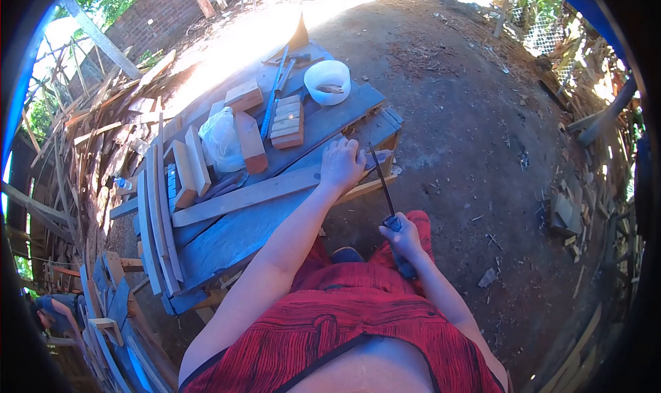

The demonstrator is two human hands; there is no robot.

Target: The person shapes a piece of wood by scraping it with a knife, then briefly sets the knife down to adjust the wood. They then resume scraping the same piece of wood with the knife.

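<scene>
Two bare hands work in front of one red garment (358,317), and the nearer, the right hand (405,240), is clenched around the dark handle of one thin-bladed saw (381,177). Its blade rises out of the thumb side of that fist and points away from the body, leaning slightly left, its long axis crossing one long wooden strip (255,199) near the right end; whether it touches the wood is unclear. Farther in, the left hand (343,162) presses palm down on this strip, fingers bent over it, just left of the blade. The strip runs from near left to far right along one worktable (241,245), extending left from the fingers well past the wrist. Beyond it lie one grooved wooden block (287,123), two plain blocks, one clear plastic bag (220,140) and, farther right, one white bowl (327,83) holding small pieces. Off to the lower left, one other person (58,310) leans forward; farthest stands one brick wall (155,18).
</scene>
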